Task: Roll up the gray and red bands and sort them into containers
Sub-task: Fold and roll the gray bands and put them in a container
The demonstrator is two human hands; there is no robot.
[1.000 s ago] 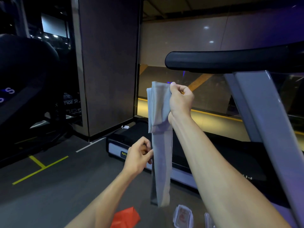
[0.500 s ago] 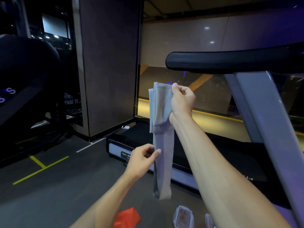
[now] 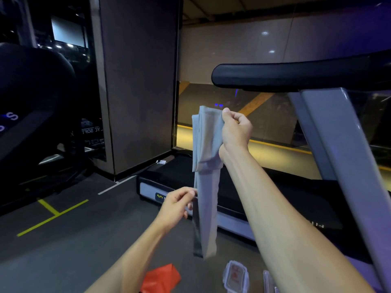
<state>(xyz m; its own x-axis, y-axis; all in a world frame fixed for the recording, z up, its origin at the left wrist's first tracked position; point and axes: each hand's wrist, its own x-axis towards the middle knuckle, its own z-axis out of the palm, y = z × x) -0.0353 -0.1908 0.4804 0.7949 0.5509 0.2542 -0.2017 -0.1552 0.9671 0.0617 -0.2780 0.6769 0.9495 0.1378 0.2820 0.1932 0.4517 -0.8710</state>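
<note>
Gray band (image 3: pixel 206 187), folding mid-frame.
My right hand (image 3: pixel 236 132) grips the top; left hand (image 3: pixel 177 205) pinches its edge — I should keep layers aligned.

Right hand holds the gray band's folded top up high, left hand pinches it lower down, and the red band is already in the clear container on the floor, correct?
Not quite. In the head view the red band lies loose on the floor, left of the container, not in it. The rest holds: the right hand holds the gray band's folded top high and the left hand pinches it lower down.
</note>
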